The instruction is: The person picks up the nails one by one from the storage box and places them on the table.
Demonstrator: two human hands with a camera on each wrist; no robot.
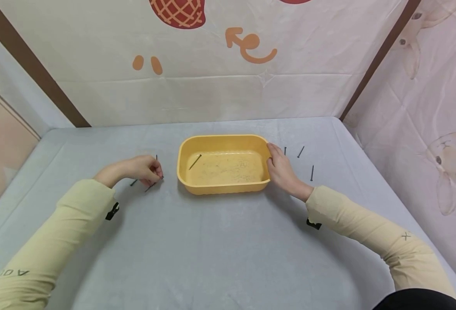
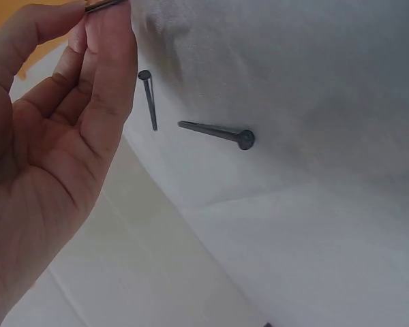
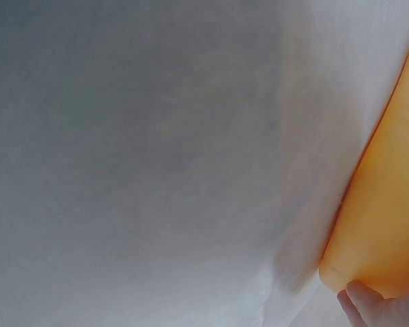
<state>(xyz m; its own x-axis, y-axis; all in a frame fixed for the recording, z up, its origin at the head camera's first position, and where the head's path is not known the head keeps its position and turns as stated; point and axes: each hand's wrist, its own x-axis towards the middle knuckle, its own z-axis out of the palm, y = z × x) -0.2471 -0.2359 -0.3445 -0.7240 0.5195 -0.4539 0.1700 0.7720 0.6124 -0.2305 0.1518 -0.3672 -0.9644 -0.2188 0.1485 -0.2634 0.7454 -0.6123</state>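
Observation:
In the head view my left hand (image 1: 144, 169) is left of the yellow plastic basin (image 1: 228, 188), just above the table. Its thumb and fingertips pinch a dark nail (image 2: 105, 5). Two more nails lie on the cloth close to that hand, one slim nail (image 2: 150, 101) and another with a round head (image 2: 221, 132). My right hand (image 1: 286, 172) holds the basin by its right end, thumb at the rim. The right wrist view has fingers (image 3: 362, 294) against the basin's outer wall (image 3: 378, 197). Inside the basin lies a single nail (image 1: 195, 162).
Right of the basin, three nails lie apart on the cloth: one by the hand (image 1: 285, 151), a slanted nail (image 1: 301, 151) and a nearer nail (image 1: 312, 172). A pale blue-grey cloth (image 1: 212, 249) covers the table. Printed curtains (image 1: 212, 99) hang behind it.

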